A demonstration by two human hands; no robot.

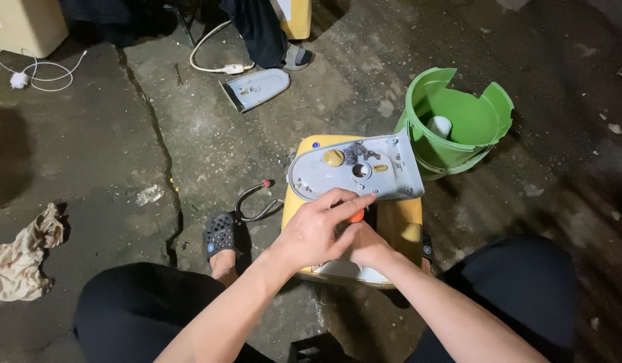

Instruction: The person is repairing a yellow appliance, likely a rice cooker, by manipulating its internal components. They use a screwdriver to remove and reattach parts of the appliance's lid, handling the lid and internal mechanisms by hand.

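A grey metal plate (392,168) with yellow knobs, a round hole and a clump of dark small parts lies on a yellow box (398,225) between my knees. My left hand (318,228) rests at the plate's near edge, its forefinger stretched along the rim. Partly hidden under it, my right hand (368,245) grips an orange-handled tool (356,216), only the handle's tip showing. Whether the tool touches the plate I cannot tell.
A broken green plastic bucket (459,121) with a white cup stands right of the box. A grey iron soleplate (256,87) with white cord lies farther off, near another person's sandalled foot (294,57). A curved hook (254,202), a rag (22,259) and floor cracks lie left.
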